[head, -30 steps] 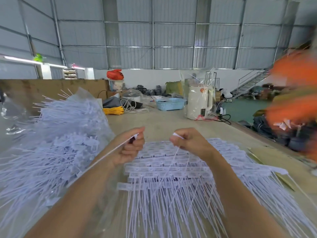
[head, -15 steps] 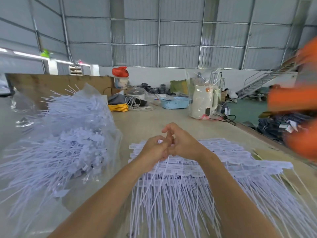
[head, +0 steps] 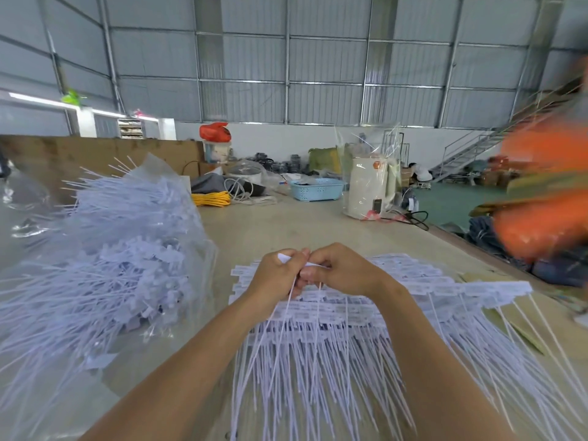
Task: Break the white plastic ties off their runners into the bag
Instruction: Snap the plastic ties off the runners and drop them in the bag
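Hands meet above the middle of the pale wooden table, knuckles close together: the left hand curls its fingers around the flat white head tab of a thin white plastic tie, and the right hand pinches the neighbouring tab, which shows only as a short white sliver between the two thumbs. The held ties' long tails hang from the fists down toward the camera, their long axis running roughly from the far side of the table to the near edge. Beneath the hands lies the wide heap of white ties on their runners, the tab rows crossing left to right and the tails fanning toward the viewer; the runners themselves are hard to make out among the overlapping tabs, and the tails are cut off at the lower edge. To the left stands the clear plastic bag stuffed with loose white ties, their tips bristling out left and upward; its left part runs out of view. Farther back sit a light blue plastic basket, a cream-coloured appliance wrapped in clear film and a coil of yellow cable. At the right edge an orange shape is too blurred to identify
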The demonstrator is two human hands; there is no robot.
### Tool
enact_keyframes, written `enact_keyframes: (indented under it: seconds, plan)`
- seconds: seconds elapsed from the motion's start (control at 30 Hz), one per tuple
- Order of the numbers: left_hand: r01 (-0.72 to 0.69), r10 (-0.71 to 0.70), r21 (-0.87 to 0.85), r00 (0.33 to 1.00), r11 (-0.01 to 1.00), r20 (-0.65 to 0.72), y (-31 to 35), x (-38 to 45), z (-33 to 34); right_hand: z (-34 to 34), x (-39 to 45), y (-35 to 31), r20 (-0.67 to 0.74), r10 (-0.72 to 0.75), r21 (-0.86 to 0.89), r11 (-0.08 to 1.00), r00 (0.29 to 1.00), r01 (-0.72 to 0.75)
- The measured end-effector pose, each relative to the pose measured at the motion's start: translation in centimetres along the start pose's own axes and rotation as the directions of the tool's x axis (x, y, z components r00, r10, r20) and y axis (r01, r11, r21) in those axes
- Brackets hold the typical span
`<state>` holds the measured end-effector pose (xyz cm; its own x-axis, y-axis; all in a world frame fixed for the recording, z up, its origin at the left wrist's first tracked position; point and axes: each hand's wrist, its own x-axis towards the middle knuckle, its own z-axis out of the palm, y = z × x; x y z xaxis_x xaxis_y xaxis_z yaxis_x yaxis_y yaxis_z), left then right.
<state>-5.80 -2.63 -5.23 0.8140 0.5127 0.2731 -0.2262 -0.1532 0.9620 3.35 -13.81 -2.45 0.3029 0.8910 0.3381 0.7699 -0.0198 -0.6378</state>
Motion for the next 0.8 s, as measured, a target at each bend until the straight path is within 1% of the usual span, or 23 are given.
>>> enact_keyframes:
  seconds: [0.1,0.2,0.3,0.37,0.43,0.5,0.53,0.57,0.6,0.63,0.67,0.73,0.77,0.8]
  plan:
    - [0.089,-0.089,-0.003,0.996,0.996,0.010,0.5,-0.1,0.1,0.1,0.0,0.4,-0.013,0.002,0.008,1.000,1.000,-0.002]
    - [0.198,-0.200,0.048,0.978,0.979,0.051,1.1,-0.4,0.1,0.1,-0.1,0.8,0.000,0.005,0.028,1.000,1.000,-0.005]
    - [0.333,-0.344,0.113,0.933,0.936,0.107,1.9,-0.5,-0.1,0.0,-0.1,1.1,0.029,0.029,0.002,1.000,0.999,-0.029]
    - [0.403,-0.417,0.116,0.895,0.908,0.159,2.3,-0.4,-0.4,-0.2,0.1,1.0,0.055,0.040,-0.006,0.999,0.998,-0.039]
    - [0.463,-0.462,0.053,0.858,0.885,0.226,2.4,-0.2,-0.7,-0.3,0.2,0.6,0.054,0.028,-0.002,1.000,0.998,-0.028]
    - [0.530,-0.487,-0.049,0.808,0.846,0.332,2.4,-0.1,-0.9,-0.5,0.0,0.0,0.050,0.020,0.026,0.999,0.999,-0.022]
    - [0.560,-0.473,-0.147,0.790,0.815,0.389,2.4,-0.1,-1.2,-0.8,-0.2,-0.1,0.043,0.026,0.047,0.999,0.999,-0.028]
    - [0.586,-0.432,-0.278,0.777,0.761,0.457,2.6,-0.2,-1.8,-1.2,-0.6,0.0,0.022,0.038,0.063,0.997,0.999,-0.040]
    - [0.596,-0.354,-0.410,0.773,0.690,0.527,3.0,-0.3,-2.5,-1.9,-1.1,0.3,-0.012,0.055,0.071,0.996,0.998,-0.054]
    - [0.565,-0.250,-0.505,0.790,0.653,0.560,3.7,-0.5,-3.2,-2.5,-1.7,0.9,-0.058,0.068,0.078,0.995,0.996,-0.063]
    - [0.493,-0.161,-0.554,0.826,0.671,0.540,4.5,-0.8,-3.9,-3.0,-2.2,1.5,-0.114,0.072,0.099,0.993,0.991,-0.061]
    - [0.265,-0.052,-0.524,0.921,0.809,0.385,6.6,-1.1,-4.6,-3.4,-2.7,2.4,-0.212,0.068,0.156,0.987,0.975,-0.035]
    - [0.159,0.003,-0.496,0.950,0.854,0.311,7.9,-1.4,-4.9,-3.3,-2.7,2.5,-0.228,0.064,0.159,0.987,0.972,-0.028]
    - [0.072,0.061,-0.494,0.967,0.867,0.248,9.2,-1.6,-5.3,-3.1,-2.5,2.5,-0.224,0.059,0.143,0.989,0.973,-0.027]
